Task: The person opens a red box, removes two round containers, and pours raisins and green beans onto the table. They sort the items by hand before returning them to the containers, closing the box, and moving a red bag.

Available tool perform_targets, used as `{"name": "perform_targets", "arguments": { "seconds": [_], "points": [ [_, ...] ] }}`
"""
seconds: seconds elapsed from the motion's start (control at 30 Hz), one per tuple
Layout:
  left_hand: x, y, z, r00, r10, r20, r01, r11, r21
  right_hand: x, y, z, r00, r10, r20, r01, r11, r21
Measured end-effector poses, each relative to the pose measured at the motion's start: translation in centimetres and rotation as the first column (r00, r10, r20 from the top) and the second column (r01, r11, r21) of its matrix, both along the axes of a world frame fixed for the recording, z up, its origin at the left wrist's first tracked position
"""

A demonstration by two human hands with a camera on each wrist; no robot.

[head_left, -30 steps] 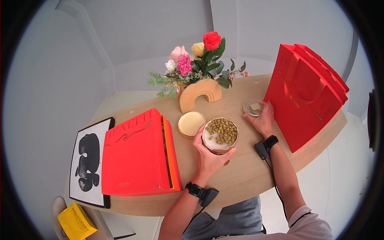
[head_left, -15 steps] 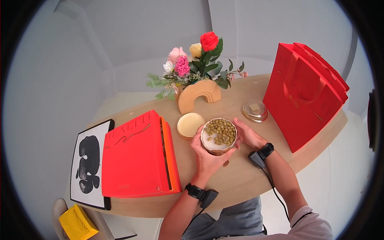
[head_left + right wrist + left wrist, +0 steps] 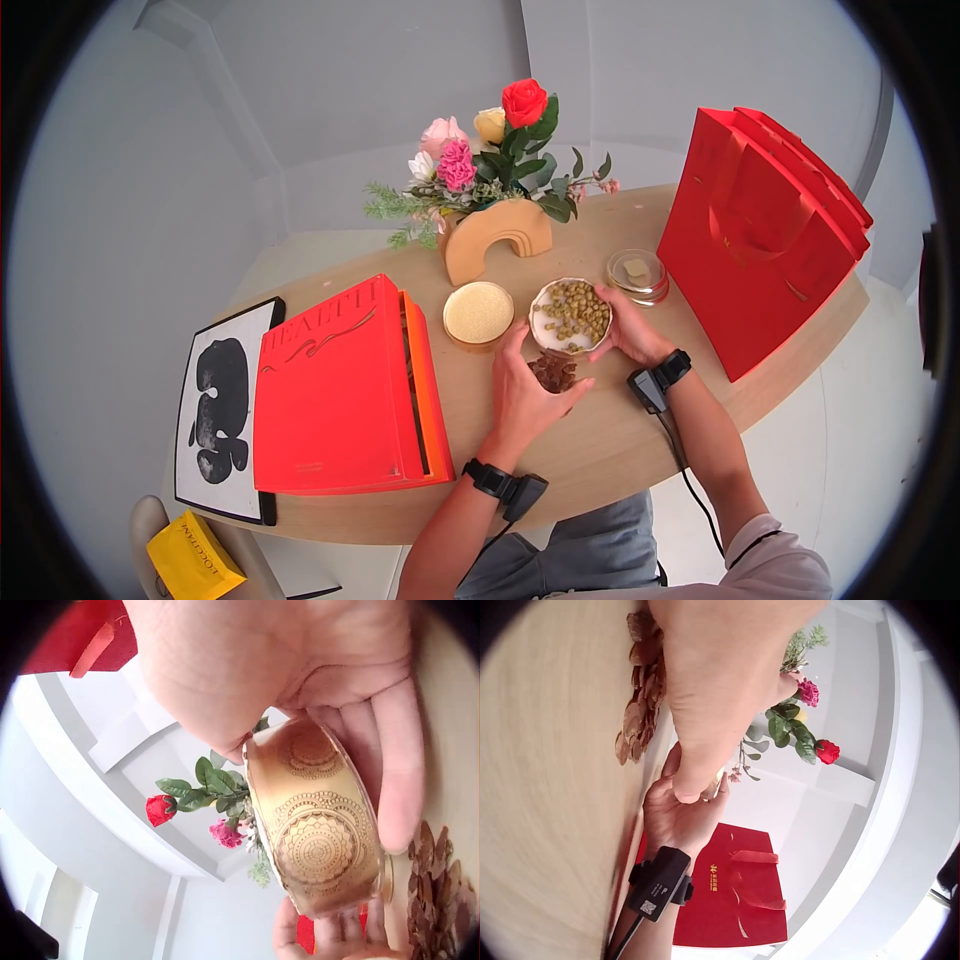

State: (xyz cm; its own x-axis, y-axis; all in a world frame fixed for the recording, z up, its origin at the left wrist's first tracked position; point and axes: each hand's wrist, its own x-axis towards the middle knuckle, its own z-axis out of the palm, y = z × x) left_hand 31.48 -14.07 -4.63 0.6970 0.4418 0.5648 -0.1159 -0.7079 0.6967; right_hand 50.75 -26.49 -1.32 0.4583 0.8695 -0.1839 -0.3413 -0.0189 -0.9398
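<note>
In the head view my right hand (image 3: 635,330) grips a round tin (image 3: 570,316) of small green-brown pieces, its white inner bottom partly showing. The right wrist view shows the tin's gold patterned side (image 3: 319,817) between the thumb and fingers of my right hand (image 3: 300,660). My left hand (image 3: 525,395) lies left of the tin with thumb and fingers spread around a brown flaky piece (image 3: 552,370); its fingertips are by the tin's edge, and whether they touch it is unclear. That brown flaky piece (image 3: 641,705) rests on the table in the left wrist view.
A shallow round dish (image 3: 478,312) with a cream surface sits left of the tin. Clear stacked dishes (image 3: 637,275) stand beside a red bag (image 3: 760,240). Flowers (image 3: 456,165) rise behind an arched wooden stand (image 3: 498,235). A red box (image 3: 335,390) overlaps a framed picture (image 3: 220,410).
My right hand has come from the clear dishes to the tin. The tin has moved up and right out of my left hand's grip, uncovering the brown flaky piece.
</note>
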Motion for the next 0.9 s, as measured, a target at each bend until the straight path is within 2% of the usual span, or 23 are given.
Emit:
{"name": "perform_targets", "arguments": {
  "seconds": [0.07,0.1,0.13,0.17,0.2,0.23,0.27,0.47,0.57,0.73,0.8,0.87,0.9],
  "points": [
    [-0.1,0.1,0.1,0.996,0.05,-0.074,-0.045,0.997,0.067,0.5,-0.2,-0.4,0.999,-0.043,0.0,0.043,0.999,0.017],
    [-0.2,0.2,0.2,0.996,0.051,-0.071,-0.047,0.997,0.066,0.7,-0.3,-0.5,0.99,-0.14,0.03,0.14,0.99,0.007],
    [-0.4,0.3,0.2,0.991,0.072,-0.112,-0.056,0.989,0.14,1.0,-0.3,-0.7,0.97,-0.236,0.06,0.236,0.972,0.001],
    [-0.5,0.4,0.3,0.984,0.093,-0.151,-0.059,0.975,0.215,1.3,-0.2,-1.1,0.97,-0.236,0.062,0.236,0.972,0.002],
    [-0.6,0.4,0.5,0.984,0.091,-0.15,-0.057,0.975,0.215,1.7,-0.1,-1.5,0.957,-0.28,0.068,0.28,0.96,0.013],
    [-0.8,0.2,0.9,0.969,0.098,-0.228,-0.043,0.971,0.236,1.9,-0.1,-1.8,0.943,-0.324,0.072,0.323,0.946,0.023],
    [-1.0,0.1,1.1,0.946,0.109,-0.304,-0.029,0.966,0.255,1.9,-0.1,-1.8,0.944,-0.323,0.071,0.323,0.946,0.022],
    [-1.1,-0.2,0.8,0.926,0.067,-0.372,0.075,0.932,0.354,1.9,-0.1,-1.9,0.939,-0.335,0.083,0.333,0.942,0.037],
    [-1.1,-0.3,1.1,0.921,0.001,-0.388,0.131,0.941,0.312,1.7,0.1,-1.8,0.923,-0.369,0.111,0.37,0.929,0.009],
    [-0.9,0.0,-0.1,0.918,-0.002,-0.396,0.152,0.925,0.347,1.7,0.1,-2.1,0.9,-0.372,0.229,0.403,0.909,-0.106],
    [-0.9,0.1,-0.3,0.921,0.004,-0.388,0.149,0.919,0.364,1.4,0.1,-2.0,0.899,-0.378,0.223,0.404,0.911,-0.085],
    [-0.8,0.2,-0.1,0.929,-0.043,-0.367,0.129,0.968,0.215,1.0,0.3,-1.8,0.897,-0.384,0.218,0.406,0.912,-0.064],
    [-0.7,0.2,-0.1,0.93,-0.042,-0.366,0.129,0.968,0.216,0.6,0.4,-1.8,0.858,-0.451,0.247,0.475,0.878,-0.048]
  ]
}}
